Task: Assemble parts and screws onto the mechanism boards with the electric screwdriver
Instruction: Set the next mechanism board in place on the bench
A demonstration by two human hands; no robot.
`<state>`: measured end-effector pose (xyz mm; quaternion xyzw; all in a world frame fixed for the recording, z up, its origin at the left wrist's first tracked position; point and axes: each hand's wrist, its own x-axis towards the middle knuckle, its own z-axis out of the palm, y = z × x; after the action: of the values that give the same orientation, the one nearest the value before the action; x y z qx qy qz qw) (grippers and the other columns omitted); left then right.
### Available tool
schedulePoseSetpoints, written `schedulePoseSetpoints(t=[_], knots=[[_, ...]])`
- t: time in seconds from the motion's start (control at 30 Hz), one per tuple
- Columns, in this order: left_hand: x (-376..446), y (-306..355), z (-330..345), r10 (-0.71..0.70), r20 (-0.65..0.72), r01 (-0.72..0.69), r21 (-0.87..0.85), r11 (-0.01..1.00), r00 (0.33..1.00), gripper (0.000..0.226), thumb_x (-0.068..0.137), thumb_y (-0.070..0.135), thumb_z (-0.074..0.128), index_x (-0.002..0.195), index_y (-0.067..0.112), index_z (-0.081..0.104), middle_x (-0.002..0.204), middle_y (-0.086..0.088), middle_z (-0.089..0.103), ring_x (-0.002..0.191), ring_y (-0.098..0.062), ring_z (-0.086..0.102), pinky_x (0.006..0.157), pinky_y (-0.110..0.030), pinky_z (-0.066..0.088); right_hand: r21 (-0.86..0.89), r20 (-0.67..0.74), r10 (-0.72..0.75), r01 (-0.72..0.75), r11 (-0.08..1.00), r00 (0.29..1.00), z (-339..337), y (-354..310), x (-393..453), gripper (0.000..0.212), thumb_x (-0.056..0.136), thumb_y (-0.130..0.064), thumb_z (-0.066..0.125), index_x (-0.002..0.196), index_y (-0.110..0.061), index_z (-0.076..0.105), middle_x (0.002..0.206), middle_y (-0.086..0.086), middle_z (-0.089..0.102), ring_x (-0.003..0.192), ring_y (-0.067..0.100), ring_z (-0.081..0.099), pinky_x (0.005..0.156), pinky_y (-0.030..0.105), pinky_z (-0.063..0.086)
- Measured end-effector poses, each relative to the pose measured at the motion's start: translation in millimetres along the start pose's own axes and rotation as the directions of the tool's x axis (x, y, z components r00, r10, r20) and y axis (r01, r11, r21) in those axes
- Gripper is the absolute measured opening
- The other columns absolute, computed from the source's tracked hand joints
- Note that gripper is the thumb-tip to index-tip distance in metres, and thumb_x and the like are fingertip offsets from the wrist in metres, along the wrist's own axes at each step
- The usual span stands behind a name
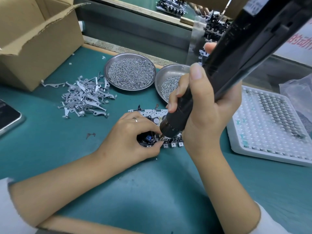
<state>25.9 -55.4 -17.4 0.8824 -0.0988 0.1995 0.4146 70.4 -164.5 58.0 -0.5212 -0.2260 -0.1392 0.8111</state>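
R hand grips black electric screwdriver w/ tip on white perforated metal mechanism board; L hand pinches a part beside tip — driver slip could jab fingers.

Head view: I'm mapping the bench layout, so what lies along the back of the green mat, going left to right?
cardboard box → pile of flat metal levers → full dish of screws → second screw dish → white parts tray
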Motion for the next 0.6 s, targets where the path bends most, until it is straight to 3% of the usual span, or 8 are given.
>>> schedulePoseSetpoints(t=[0.27,0.43,0.6], knots=[[-1,0,1,-0.002,-0.006,0.002,-0.015,1.000,1.000,0.016,0.063,0.020,0.077,0.079,0.017,0.074,0.074,0.014,0.062,0.077,-0.013,0.054,0.080,-0.029,0.045,-0.007,0.008,-0.007,0.007,1.000,1.000,-2,-3,0,0.023,0.079,-0.017,0.058,0.087,-0.001,0.042,0.049,-0.001,0.045,0.033,0.021,0.041,0.041,0.025,0.037],[-1,-1,0,-0.026,0.008,0.026,-0.013,1.000,1.000,0.018,0.065,0.022,0.076,0.082,0.021,0.076,0.075,0.010,0.069,0.079,-0.008,0.053,0.084,-0.030,0.045,0.005,-0.043,-0.081,0.081,0.997,0.996,-10,-9,8,0.017,0.079,-0.016,0.057,0.090,-0.014,0.045,0.050,0.000,0.045,0.033,0.016,0.042,0.040,0.022,0.037],[-1,1,0,-0.030,0.024,0.029,0.017,0.999,0.999,0.018,0.064,0.022,0.075,0.083,0.021,0.076,0.074,0.009,0.069,0.078,-0.011,0.055,0.085,-0.031,0.045,-0.076,-0.043,0.041,-0.044,0.996,0.998,-13,2,12,0.018,0.081,-0.011,0.061,0.089,-0.016,0.046,0.048,0.002,0.045,0.033,0.019,0.041,0.042,0.023,0.037]])
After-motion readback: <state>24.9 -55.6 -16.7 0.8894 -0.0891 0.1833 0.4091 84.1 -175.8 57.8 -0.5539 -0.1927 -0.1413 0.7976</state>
